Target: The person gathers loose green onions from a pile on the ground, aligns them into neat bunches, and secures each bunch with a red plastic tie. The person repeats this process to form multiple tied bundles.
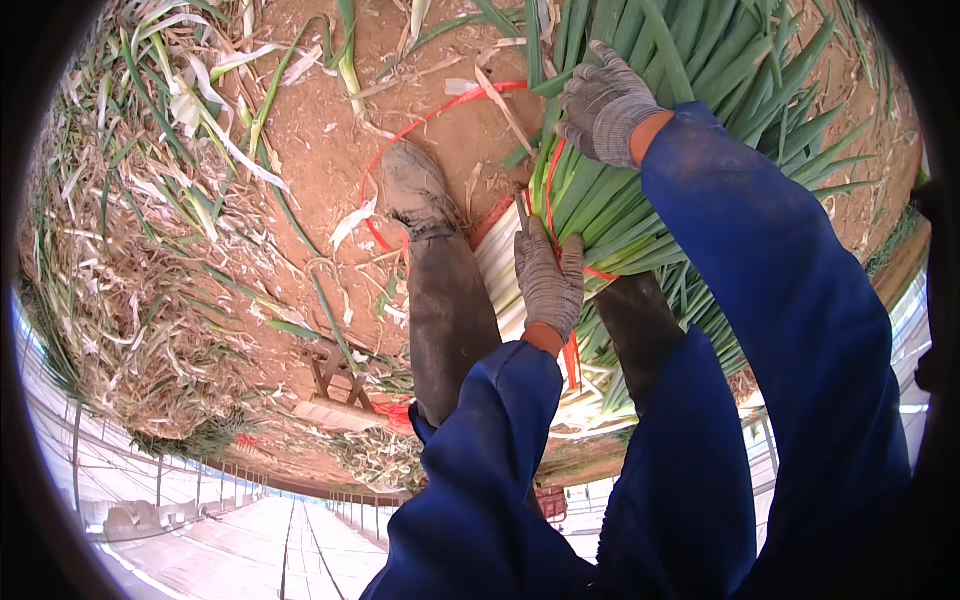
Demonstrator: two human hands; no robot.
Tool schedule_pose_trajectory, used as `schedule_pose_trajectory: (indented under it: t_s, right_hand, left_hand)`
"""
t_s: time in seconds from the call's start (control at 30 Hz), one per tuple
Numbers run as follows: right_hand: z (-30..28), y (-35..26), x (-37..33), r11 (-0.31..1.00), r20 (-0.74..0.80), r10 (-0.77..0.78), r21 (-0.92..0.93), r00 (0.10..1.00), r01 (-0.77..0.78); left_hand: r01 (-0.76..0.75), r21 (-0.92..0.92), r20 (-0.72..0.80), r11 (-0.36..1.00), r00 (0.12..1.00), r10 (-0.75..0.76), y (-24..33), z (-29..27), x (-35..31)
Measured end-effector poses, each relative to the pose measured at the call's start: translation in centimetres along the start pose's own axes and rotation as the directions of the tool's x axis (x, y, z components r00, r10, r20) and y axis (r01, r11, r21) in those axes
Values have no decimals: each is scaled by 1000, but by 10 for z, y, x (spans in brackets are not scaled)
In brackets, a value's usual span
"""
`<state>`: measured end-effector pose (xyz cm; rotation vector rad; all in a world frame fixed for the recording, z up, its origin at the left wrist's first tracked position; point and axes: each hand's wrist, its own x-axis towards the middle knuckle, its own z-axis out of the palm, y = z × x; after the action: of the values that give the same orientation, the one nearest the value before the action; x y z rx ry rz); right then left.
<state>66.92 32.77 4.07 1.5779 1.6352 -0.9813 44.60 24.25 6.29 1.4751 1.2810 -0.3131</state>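
A large bundle of green onions (610, 205) lies between my legs, white stalks toward the near left and green leaves fanning to the far right. Red twine (549, 185) runs across the bundle. My left hand (550, 283), in a grey knit glove, rests on the stalks beside the twine, its thumb apart from the fingers. Past its fingertips sticks a thin dark strip (523, 212), too small to name. Farther off, my gloved right hand (605, 108) lies over the leaves with its fingers spread, pressing on them.
A loop of red twine (395, 138) trails over the brown soil around my dirty left boot (418, 190). Onion trimmings and dry leaves (150, 260) are heaped at the left. A small brown frame-like object (337, 375) sits near my left leg. Pale sheeting (230, 545) shows at the lower rim.
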Motion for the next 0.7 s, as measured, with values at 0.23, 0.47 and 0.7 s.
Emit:
schedule_pose_trajectory:
  t_s: [0.23,0.47,0.7]
  right_hand:
    - [36,3,-72,995,-211,10,95,978,10]
    - [22,-80,-124,861,-498,-51,416,866,290]
    - [111,-163,-12,938,50,-344,51,938,342]
  left_hand:
    - [72,193,68,979,994,-87,16,31,-66]
    - [442,-855,354,270,879,-319,-34,107,-109]
    - [79,111,151,991,984,-96,27,62,-113]
